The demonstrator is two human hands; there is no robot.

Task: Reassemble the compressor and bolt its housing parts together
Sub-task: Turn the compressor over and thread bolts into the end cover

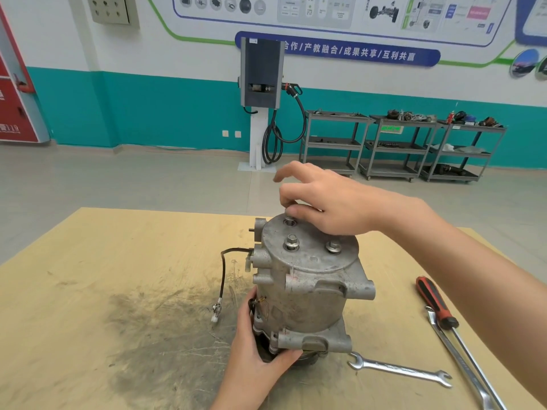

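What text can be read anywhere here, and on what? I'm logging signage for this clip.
"合作/产教融合/成果共享/互利共赢" on the blue banner on the wall.
"119" on the red cabinet at left; the rest of its print is cut off or blurred.
Wall posters: print too small to read.
Green label on the cart: blurred.
Compressor, wrenches: no legible markings.

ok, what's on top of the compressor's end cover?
Three bolts on the round grey metal end cover: two free, one pinched by the right hand. Anything beneath that hand is hidden.
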